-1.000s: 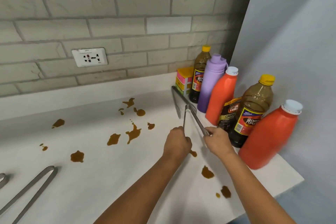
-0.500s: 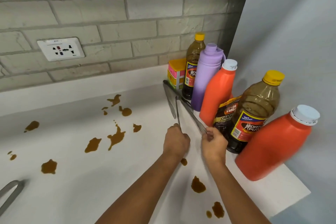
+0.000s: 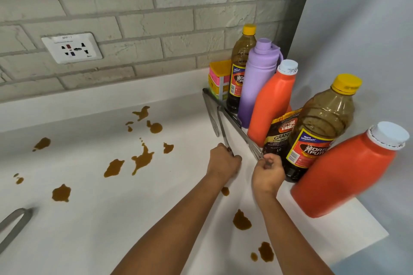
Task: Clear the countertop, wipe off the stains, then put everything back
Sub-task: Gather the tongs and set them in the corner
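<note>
Brown stains [image 3: 142,158] are splashed over the white countertop [image 3: 89,219]. Near its right end, my left hand [image 3: 223,163] grips one arm of a pair of metal tongs [image 3: 223,126]. My right hand [image 3: 267,174] pinches the end of the other arm. These tongs lie low over the counter and point toward the back corner. A second pair of tongs [image 3: 210,111] lies just behind them, next to the bottles. Whether the two pairs touch is unclear.
Along the right wall stand an orange bottle [image 3: 339,176], a brown bottle [image 3: 321,127], a coffee pouch [image 3: 279,134], another orange bottle [image 3: 270,105], a purple flask [image 3: 257,78], a brown bottle [image 3: 241,67] and a yellow-pink box [image 3: 220,78]. More tongs [image 3: 13,223] lie at the lower left.
The view has swung right and closer to the bottles. Both hands keep hold of the tongs and have eased slightly toward the corner.
</note>
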